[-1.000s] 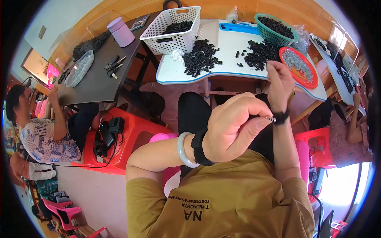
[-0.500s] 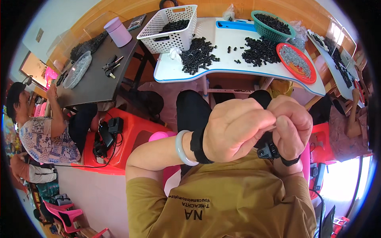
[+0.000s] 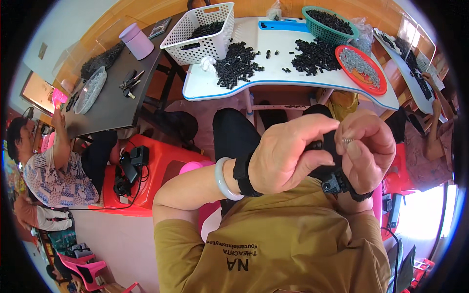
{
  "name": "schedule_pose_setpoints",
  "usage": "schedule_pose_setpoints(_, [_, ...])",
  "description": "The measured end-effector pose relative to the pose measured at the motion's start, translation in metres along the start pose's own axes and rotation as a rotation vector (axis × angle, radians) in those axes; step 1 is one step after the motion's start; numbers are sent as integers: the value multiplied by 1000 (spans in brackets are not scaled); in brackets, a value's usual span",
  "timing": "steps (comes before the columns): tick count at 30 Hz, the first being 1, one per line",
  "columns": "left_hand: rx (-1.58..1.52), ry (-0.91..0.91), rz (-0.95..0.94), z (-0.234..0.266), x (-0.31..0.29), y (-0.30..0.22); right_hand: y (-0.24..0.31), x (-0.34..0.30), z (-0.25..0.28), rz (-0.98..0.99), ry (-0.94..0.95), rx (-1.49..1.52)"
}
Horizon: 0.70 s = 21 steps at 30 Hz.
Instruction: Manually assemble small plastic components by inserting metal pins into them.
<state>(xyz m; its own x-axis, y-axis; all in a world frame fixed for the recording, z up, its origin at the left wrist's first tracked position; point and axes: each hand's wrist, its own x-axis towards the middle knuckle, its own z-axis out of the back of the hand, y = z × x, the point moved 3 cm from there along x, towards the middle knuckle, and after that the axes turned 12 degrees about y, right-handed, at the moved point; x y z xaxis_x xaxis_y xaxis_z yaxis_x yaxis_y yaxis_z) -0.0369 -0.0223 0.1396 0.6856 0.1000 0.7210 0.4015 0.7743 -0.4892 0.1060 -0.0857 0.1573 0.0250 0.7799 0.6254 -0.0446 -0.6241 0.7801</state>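
Over my lap, both hands are raised close together. My left hand (image 3: 286,156) has its thumb and forefinger spread, while a small black cylindrical piece (image 3: 315,145) shows in the curled fingers behind them. My right hand (image 3: 369,154) pinches a small metal spring (image 3: 347,140) between thumb and fingers. On the white table ahead lie a left pile of black pieces (image 3: 237,66) and a right pile of black pieces (image 3: 316,58), with a few loose ones between. A red round tray (image 3: 380,89) at the table's right holds many small metal springs.
A white perforated basket (image 3: 171,52) and a green basket (image 3: 322,34), both with black pieces, stand on the white table (image 3: 273,80). A dark table (image 3: 110,105) carries a purple bottle (image 3: 139,44) and keys. People sit to the left and right. Red stools (image 3: 141,195) flank me.
My hands have drawn apart. The left thumb and forefinger have opened, bringing the black piece into view, and the spring now shows in my right hand. The view has shifted slightly.
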Motion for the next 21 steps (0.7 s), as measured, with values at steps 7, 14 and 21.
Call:
schedule_pose_setpoints(7, [11,-12,-82,-14,0,2,13,1,-2,174,143,-294])
schedule_pose_setpoints(14, [-121,-46,63,-12,0,2,24,2,-1,210,116,-507])
schedule_pose_setpoints(21, [6,-20,69,-10,2,1,25,5,-2,188,138,-616])
